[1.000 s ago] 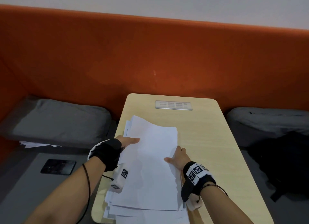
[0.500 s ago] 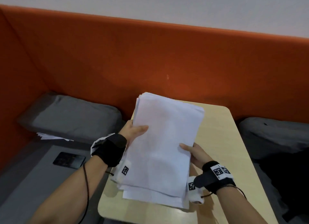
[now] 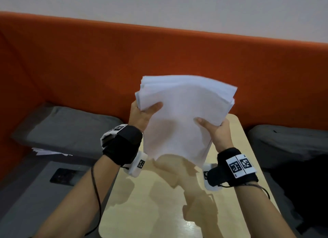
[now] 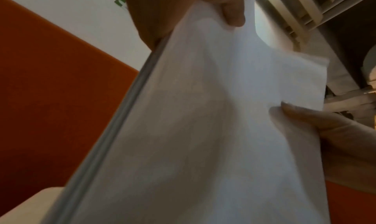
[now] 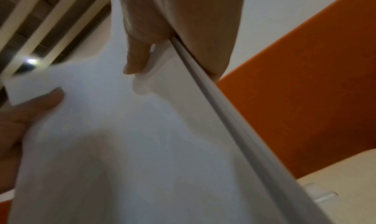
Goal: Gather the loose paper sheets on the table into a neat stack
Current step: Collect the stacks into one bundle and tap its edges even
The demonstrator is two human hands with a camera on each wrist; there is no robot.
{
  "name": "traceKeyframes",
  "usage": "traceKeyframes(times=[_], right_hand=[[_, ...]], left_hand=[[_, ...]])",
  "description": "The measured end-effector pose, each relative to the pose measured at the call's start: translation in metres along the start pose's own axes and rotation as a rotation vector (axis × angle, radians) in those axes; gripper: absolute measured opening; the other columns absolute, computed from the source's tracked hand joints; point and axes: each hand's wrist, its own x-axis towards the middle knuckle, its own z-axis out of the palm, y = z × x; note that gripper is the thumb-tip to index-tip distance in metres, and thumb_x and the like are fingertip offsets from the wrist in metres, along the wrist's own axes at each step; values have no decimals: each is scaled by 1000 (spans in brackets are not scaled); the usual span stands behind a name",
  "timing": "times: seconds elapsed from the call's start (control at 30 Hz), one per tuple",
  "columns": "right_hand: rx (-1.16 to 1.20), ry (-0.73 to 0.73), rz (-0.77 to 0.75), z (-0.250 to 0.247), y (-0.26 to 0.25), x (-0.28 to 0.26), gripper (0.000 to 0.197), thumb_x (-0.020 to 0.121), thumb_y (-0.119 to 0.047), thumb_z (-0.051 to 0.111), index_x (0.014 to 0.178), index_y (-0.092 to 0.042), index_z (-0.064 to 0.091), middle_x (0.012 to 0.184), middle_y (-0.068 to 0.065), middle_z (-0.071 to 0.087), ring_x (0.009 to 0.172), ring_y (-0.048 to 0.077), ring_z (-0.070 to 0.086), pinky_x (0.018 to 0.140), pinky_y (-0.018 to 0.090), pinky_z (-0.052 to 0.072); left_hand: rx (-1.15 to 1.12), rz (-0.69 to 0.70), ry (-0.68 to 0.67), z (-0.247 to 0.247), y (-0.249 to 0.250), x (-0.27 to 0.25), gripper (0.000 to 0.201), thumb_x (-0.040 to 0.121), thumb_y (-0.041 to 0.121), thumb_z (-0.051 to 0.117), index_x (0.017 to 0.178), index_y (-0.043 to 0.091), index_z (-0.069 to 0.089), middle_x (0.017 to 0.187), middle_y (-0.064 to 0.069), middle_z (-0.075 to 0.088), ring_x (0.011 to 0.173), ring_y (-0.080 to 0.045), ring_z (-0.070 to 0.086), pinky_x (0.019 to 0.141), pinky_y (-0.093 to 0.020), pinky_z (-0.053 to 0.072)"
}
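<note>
Now | paper stack (image 3: 179, 120) upright above table (image 3: 159, 202) | left hand (image 3: 142, 116), right hand (image 3: 215, 131) fingers clamp its side edges

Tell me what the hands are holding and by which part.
Both hold the stack of paper, lifted off the table. The left hand grips its left edge, the right hand its right edge.

One stack of paper sheets (image 3: 181, 117) (too many to count), two hands, one tabletop (image 3: 159, 211), two grey cushions, one dark phone (image 3: 64, 176), two wrist bands.
</note>
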Motion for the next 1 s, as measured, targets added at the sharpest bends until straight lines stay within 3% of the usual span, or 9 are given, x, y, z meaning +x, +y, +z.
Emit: traceKeyframes(times=[0.13, 0.23, 0.33, 0.43, 0.57, 0.63, 0.7, 0.83, 1.0], right_hand=[[-29, 5, -11, -4, 7, 0, 37, 72, -5, 77, 106, -13, 63, 95, -4, 69, 79, 3, 68, 67, 19, 54], [-17, -12, -17, -6, 5, 4, 41, 65, -8, 81, 100, -17, 63, 91, -8, 68, 74, -3, 66, 62, 13, 51], [-2, -29, 47, -9, 14, 6, 36, 60, -12, 79, 91, -21, 64, 85, -11, 70, 75, 3, 67, 61, 15, 52], [-27, 1, 95, -1, 27, 5, 29, 71, -7, 79, 89, -23, 62, 89, -5, 67, 81, 11, 64, 66, 23, 52], [12, 73, 79, 8, 27, 10, 26, 78, -12, 73, 101, -11, 62, 92, -2, 67, 80, 13, 64, 62, 20, 50], [35, 89, 76, 6, 29, 10, 33, 77, -10, 73, 108, -10, 60, 95, -2, 68, 82, 12, 65, 62, 19, 52], [28, 90, 89, 4, 36, 7, 37, 77, -11, 73, 111, -10, 60, 98, -3, 68, 85, 12, 66, 62, 16, 52], [65, 128, 75, 9, 29, 4, 20, 81, -12, 70, 99, -16, 63, 90, -5, 69, 75, 6, 67, 60, 16, 51], [106, 126, -101, 8, -10, 16, 17, 84, -12, 66, 99, -15, 60, 89, -5, 67, 72, -1, 66, 61, 14, 50]], left_hand=[[47, 39, -52, -4, -6, -1, 46, 58, 26, 78, 98, 28, 55, 84, 14, 63, 70, -2, 61, 66, -22, 53], [31, 59, -33, -8, -10, 6, 55, 53, 35, 76, 102, 32, 51, 100, 1, 55, 82, -13, 58, 74, -30, 52], [-32, -15, -24, -8, -22, 8, 68, 51, 33, 77, 112, 19, 50, 99, -2, 58, 80, -9, 63, 67, -23, 54], [-32, -101, 8, 0, -42, 0, 84, 51, 29, 80, 126, 6, 48, 101, 0, 65, 84, -5, 67, 68, -18, 53], [-8, -140, 43, 2, -49, 5, 52, 67, 12, 79, 108, 30, 51, 100, 2, 64, 81, -2, 65, 71, -19, 53], [-35, -139, 75, 0, -50, 8, 44, 72, -1, 74, 101, 23, 50, 93, 1, 63, 71, 2, 65, 65, -20, 53], [-17, -156, 80, 2, -56, 6, 44, 69, 4, 77, 103, 17, 53, 93, -1, 64, 76, -6, 65, 70, -26, 55], [-26, -152, 146, 11, -54, 6, 35, 72, 2, 75, 102, 9, 61, 91, -5, 67, 79, -18, 63, 78, -35, 51], [-82, -28, 134, 21, -23, 22, 33, 77, -6, 67, 106, 6, 58, 86, 3, 65, 66, 3, 65, 67, -17, 54]])
